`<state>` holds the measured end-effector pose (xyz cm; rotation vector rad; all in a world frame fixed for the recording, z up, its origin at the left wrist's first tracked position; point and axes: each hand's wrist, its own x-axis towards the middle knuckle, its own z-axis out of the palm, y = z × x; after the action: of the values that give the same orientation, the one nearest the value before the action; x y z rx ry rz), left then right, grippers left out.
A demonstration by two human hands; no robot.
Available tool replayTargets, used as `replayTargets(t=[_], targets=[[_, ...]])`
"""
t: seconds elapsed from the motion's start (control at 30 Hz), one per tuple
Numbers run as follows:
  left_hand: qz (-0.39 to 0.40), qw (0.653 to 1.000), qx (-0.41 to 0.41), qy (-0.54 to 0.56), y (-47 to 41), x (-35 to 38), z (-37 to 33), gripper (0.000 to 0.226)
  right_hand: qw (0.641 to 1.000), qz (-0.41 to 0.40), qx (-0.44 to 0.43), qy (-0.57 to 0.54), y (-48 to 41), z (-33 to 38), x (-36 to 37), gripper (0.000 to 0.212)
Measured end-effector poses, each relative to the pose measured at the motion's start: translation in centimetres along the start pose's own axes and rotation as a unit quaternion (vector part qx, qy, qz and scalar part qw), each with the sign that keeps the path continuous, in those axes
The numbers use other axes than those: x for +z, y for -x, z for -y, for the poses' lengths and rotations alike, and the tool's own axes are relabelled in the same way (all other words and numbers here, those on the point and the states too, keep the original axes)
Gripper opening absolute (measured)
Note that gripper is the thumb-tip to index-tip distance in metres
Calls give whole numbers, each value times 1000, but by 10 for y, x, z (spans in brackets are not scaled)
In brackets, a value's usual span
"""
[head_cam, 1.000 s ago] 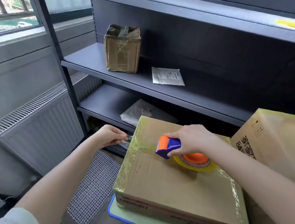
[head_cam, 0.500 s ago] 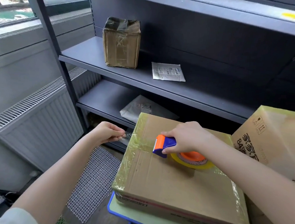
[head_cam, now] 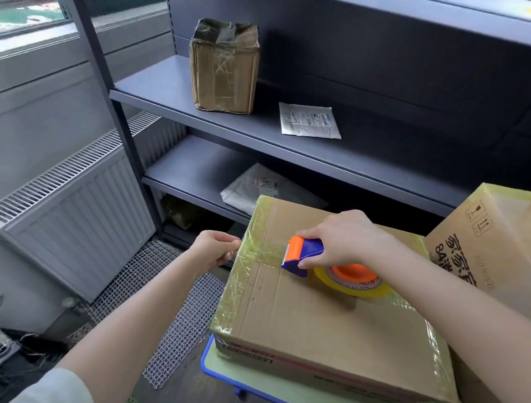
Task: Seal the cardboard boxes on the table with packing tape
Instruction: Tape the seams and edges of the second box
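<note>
Right hand grips tape dispenser flat on box; left hand pinches tape beside box edge. Advice: keep tape taut, drag dispenser away from left fingers.

**What the view keeps back**

The right grip covers the handle of the tape dispenser and the near part of its roll. The tape end pinched in the left grip is clear film, barely visible (only a glint shows). The flat box hides most of the bench. The tall box runs off the right edge. Print on the white pouch is too small to read.
</note>
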<state>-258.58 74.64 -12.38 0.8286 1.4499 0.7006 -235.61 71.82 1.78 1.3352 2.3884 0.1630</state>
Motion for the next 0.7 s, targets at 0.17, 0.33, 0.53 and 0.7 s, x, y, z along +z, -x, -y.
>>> replayTargets(t=[0.17,0.33,0.53,0.7], targets=[[-58,995,33,-79,-6,13,0,70,1000,-2,1,11,-3,2,2,68],[-97,982,17,-160,-10,14,2,75,1000,3,8,14,-3,0,2,69],[-146,969,35,-196,-5,23,3,48,1000,16,-1,26,1,1,-3,75],[-102,987,8,-125,-5,24,10,31,1000,17,4,24,4,-2,-2,77]])
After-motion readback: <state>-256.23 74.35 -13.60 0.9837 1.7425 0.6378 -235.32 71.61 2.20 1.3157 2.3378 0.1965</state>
